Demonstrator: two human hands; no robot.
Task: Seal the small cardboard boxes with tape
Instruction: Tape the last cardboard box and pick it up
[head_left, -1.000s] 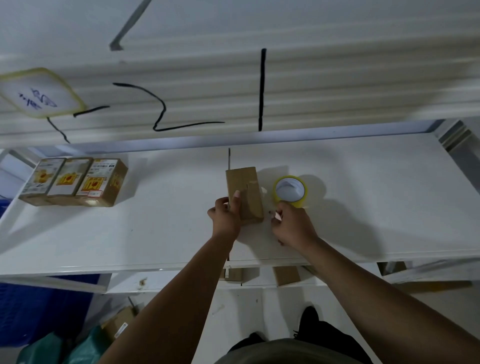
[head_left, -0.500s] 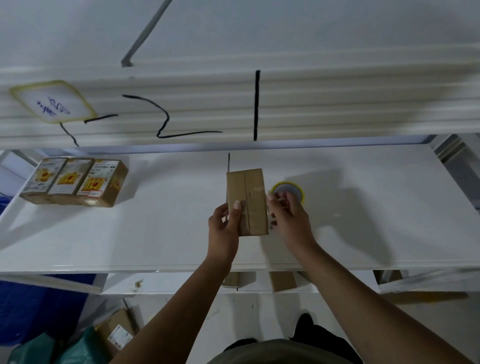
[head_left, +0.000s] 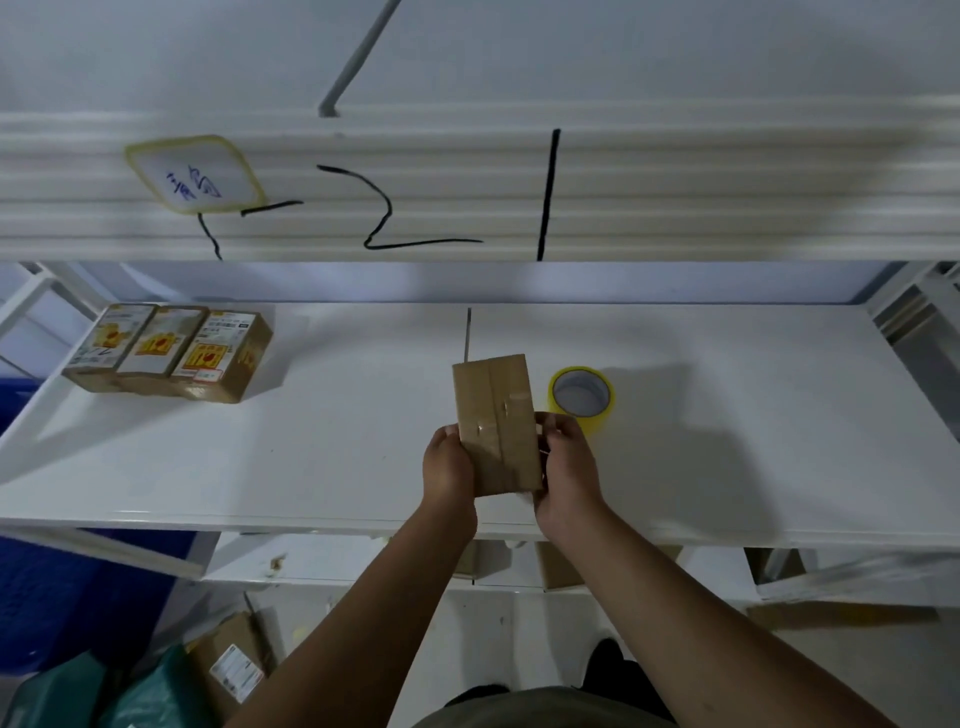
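A small brown cardboard box (head_left: 496, 415) is held up over the white table (head_left: 311, 457), its seamed face toward me with shiny tape across the seam. My left hand (head_left: 448, 467) grips its lower left edge. My right hand (head_left: 563, 467) grips its lower right edge, fingers curled round the side. A yellow tape roll (head_left: 582, 397) lies flat on the table just right of the box, beyond my right hand.
Three labelled cardboard boxes (head_left: 171, 351) stand in a row at the table's back left. A thin metal rod (head_left: 468, 332) sticks up behind the held box. More boxes (head_left: 234, 660) and green bags (head_left: 145, 696) lie on the floor at lower left.
The box has been lifted off the table and tilted toward me. My right hand has left the tape roll side and now holds the box's right edge.
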